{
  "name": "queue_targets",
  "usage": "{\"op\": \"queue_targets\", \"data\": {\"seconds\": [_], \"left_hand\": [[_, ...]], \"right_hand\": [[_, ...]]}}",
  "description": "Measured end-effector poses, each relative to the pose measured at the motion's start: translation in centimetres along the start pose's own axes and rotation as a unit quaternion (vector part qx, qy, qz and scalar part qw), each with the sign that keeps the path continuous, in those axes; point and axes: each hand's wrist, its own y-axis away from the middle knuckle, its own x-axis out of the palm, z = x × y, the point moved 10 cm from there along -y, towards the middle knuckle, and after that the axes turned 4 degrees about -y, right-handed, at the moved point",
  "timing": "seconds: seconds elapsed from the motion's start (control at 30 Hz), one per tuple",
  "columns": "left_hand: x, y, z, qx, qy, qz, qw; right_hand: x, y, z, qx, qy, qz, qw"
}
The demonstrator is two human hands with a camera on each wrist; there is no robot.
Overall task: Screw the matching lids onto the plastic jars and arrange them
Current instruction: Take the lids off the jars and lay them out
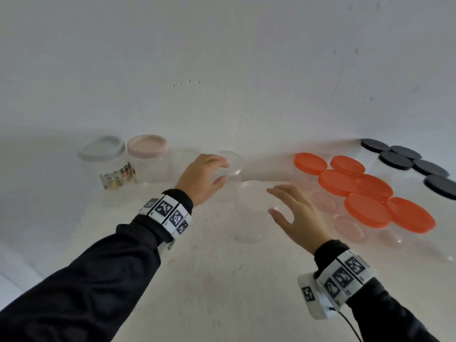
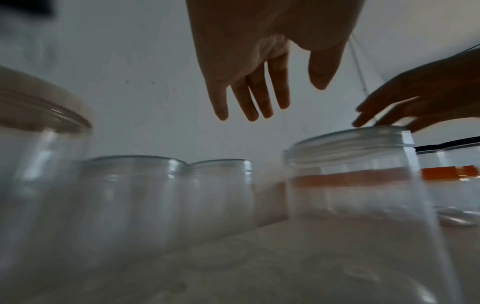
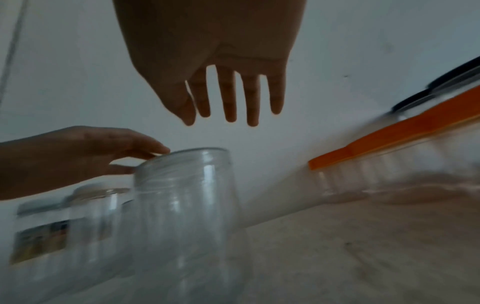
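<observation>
White wall backs the pale tabletop [image 1: 209,280]. Left hand [image 1: 199,178] touches the rim of an open clear jar [image 1: 228,178], fingers relaxed, probably steadying it. Right hand [image 1: 298,215], spread and holding nothing, hovers just right of this jar, beside orange-lidded jars [image 1: 365,196]. Free room lies nearer the person.

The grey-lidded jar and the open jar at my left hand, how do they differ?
The grey-lidded jar wears a lid and a printed label; the open jar has neither. The left hand reaches the open jar's rim; the grey-lidded jar stands untouched. Both are clear, upright plastic.
</observation>
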Motion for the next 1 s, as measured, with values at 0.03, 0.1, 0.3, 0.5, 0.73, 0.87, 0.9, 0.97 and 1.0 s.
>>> {"op": "queue_targets", "data": {"seconds": [0.03,0.1,0.3,0.5,0.73,0.87,0.9,0.97,1.0], "left_hand": [[1.7,0.2,-1.3,0.012,0.021,0.039,0.999],[4.8,0.6,-3.4,0.016,0.045,0.116,0.992],[10.3,1.3,-4.9,-0.008,-0.030,0.270,0.962],[11.1,0.4,-5.1,-0.015,-0.060,0.259,0.964],[10.7,0.2,-4.1,-0.041,-0.050,0.221,0.973],[8.6,0.1,-4.2,-0.034,-0.035,0.176,0.983],[7.7,0.1,-4.4,-0.027,-0.028,0.160,0.986],[5.5,0.0,-4.7,-0.015,-0.016,0.129,0.991],[4.4,-0.2,-4.8,-0.011,-0.011,0.114,0.993]], "right_hand": [[-1.5,0.3,-0.9,0.012,0.013,-0.039,0.999],[-4.1,1.1,-3.7,0.060,0.049,-0.090,0.993],[-7.5,4.3,-14.7,0.314,0.207,-0.019,0.927],[-7.0,6.8,-19.2,0.405,0.165,0.065,0.897],[-7.3,6.5,-17.7,0.364,0.163,0.023,0.917],[-6.0,5.4,-16.3,0.331,0.160,0.042,0.929],[-5.6,5.0,-15.8,0.317,0.161,0.048,0.934],[-4.6,4.3,-14.6,0.289,0.160,0.059,0.942],[-4.0,3.8,-13.9,0.274,0.156,0.064,0.947]]}}
